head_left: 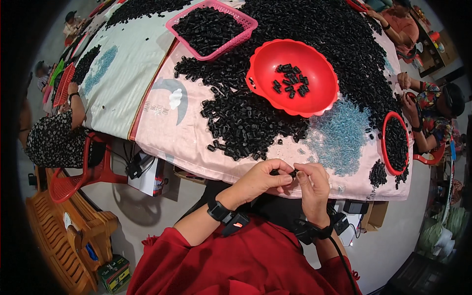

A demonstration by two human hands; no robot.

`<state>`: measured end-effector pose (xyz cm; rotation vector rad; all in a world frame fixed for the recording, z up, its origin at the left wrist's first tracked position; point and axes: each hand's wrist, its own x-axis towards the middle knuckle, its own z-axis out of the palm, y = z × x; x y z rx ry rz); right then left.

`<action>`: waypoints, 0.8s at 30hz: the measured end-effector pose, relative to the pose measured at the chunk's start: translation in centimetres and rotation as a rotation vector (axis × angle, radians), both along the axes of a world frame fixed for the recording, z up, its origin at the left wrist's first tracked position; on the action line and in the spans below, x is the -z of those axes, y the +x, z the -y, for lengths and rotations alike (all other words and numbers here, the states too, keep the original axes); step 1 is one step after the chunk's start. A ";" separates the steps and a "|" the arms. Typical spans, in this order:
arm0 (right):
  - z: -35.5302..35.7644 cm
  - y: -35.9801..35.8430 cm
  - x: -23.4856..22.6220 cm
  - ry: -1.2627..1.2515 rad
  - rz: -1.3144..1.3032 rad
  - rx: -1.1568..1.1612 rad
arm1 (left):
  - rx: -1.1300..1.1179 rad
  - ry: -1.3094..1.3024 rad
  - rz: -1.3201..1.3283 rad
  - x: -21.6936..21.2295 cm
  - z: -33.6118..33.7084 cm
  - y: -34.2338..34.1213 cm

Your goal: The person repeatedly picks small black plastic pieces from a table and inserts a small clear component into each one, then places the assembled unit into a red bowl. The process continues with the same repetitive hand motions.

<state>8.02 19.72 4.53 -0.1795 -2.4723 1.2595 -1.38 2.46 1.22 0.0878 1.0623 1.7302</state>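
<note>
So both hands are meeting right at the near edge of the table [275, 174], just over the person's lap. The left hand [260, 179] and the right hand [312, 184] are pinching one small black piece [290, 172] between them, fingertips closed down on it from either side. It's tiny and mostly covered by fingers, but what's showing is lying roughly sideways, its long axis running left to right from one hand to the other. Can't tell which end is which, too small.

Just past the hands, a big heap of black pieces [250, 123] is sprawling over the pink patterned cloth [167, 128]. A red bowl [314, 98] is sitting on top of that heap with only a handful of the black bits lying in it. Further back a pink basket [246, 22] is sitting full of the same stuff. Off to the right, near the table edge, a smaller red round basket [385, 132] is holding more, with a patch of pale blue pieces [339, 137] lying between it and the red bowl.

Both wrists are wearing black straps.
</note>
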 end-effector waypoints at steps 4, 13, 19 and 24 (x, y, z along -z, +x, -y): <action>0.1 0.1 0.2 -0.171 0.005 0.011 | -0.005 -0.001 0.011 -0.6 -0.2 0.1; 0.0 0.3 1.0 -0.295 0.028 0.019 | -0.023 -0.014 -0.049 -1.1 -0.1 0.3; 0.1 0.3 0.0 -0.253 0.053 -0.003 | -0.039 0.011 -0.072 -1.2 0.1 0.6; -0.2 0.3 -0.1 -0.090 0.021 -0.031 | -0.026 0.029 -0.040 -0.8 0.1 0.7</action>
